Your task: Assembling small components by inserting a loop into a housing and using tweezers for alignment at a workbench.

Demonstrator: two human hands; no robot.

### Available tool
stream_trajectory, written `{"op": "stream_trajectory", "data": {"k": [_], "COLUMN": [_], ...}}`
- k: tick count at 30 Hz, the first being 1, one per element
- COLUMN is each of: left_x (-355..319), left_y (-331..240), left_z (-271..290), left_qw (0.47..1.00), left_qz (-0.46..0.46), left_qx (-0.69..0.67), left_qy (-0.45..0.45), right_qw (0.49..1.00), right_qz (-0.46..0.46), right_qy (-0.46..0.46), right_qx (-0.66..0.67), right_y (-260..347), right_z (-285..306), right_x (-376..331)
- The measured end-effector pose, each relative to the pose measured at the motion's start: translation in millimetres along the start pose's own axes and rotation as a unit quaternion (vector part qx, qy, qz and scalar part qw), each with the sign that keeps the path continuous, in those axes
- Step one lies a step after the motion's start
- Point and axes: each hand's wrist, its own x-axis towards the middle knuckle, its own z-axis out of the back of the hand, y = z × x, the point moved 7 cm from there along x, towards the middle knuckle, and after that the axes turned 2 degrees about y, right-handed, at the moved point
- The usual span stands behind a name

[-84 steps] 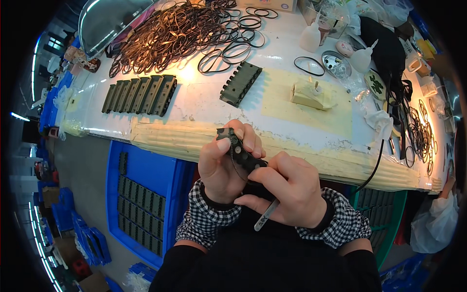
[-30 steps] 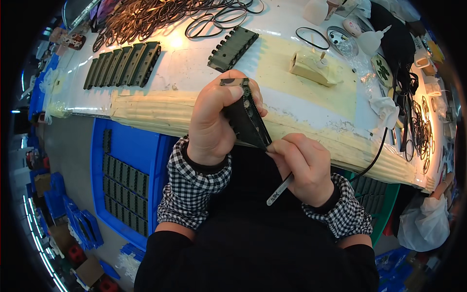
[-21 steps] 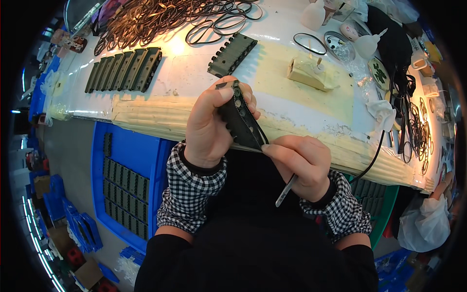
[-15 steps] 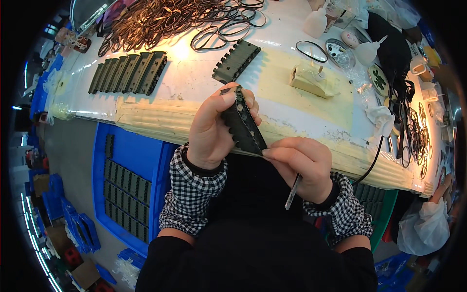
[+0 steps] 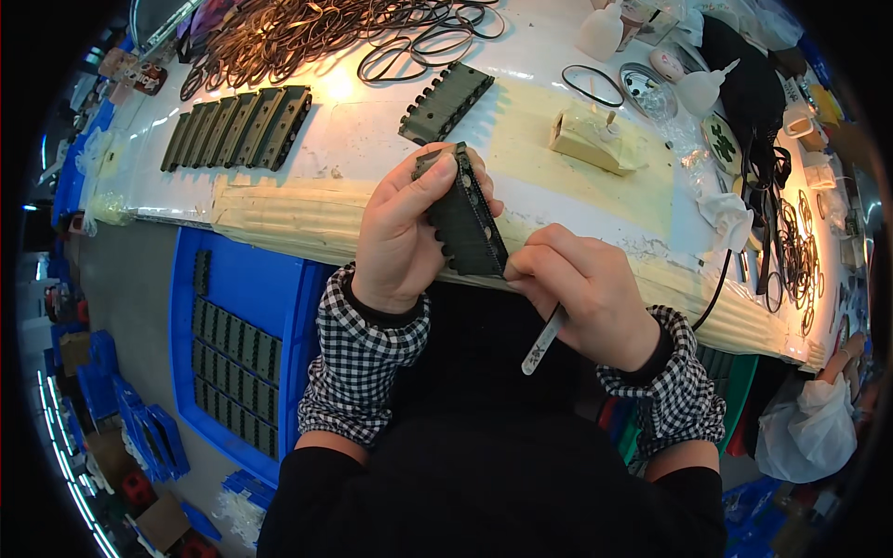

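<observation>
My left hand [image 5: 402, 223] is closed around a dark green, narrow block [image 5: 465, 231] with a row of knobs along one side, held tilted above the table's front edge. A thin dark line, perhaps a band, runs along its right edge, dotted with small round marks. My right hand [image 5: 595, 296] pinches at the block's lower right corner; what lies between those fingertips is too small to make out. Metal tweezers [image 5: 543, 346] are also tucked in my right hand, their flat end sticking out below the palm. A similar green block [image 5: 448, 102] lies on the table just beyond my left hand.
Several green blocks [image 5: 237, 128] stand in a row at the left, near a heap of dark bands [image 5: 298, 42]. A cream block with a peg [image 5: 591, 144] lies to the right, before white squeeze bottles [image 5: 702, 90]. Below left, a blue tray [image 5: 244, 244] holds more blocks.
My right hand has turned and its fingers have curled in more at the block's corner, swinging the tweezers' end down and left. The block has tilted slightly, showing more of its broad face.
</observation>
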Motion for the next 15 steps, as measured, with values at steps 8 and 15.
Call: {"op": "stream_trajectory", "data": {"k": [8, 15], "left_x": [-2, -3], "left_y": [0, 0], "left_z": [3, 0], "left_qw": [1.0, 1.0], "left_qz": [-0.006, -0.004], "left_qx": [-0.003, -0.01], "left_qy": [0.003, 0.029], "right_qw": [0.998, 0.99], "right_qz": [0.005, 0.018], "right_qy": [-0.041, -0.056], "right_qx": [-0.055, -0.125], "right_y": [6, 12], "right_z": [-8, -7], "right_x": [-14, -17]}}
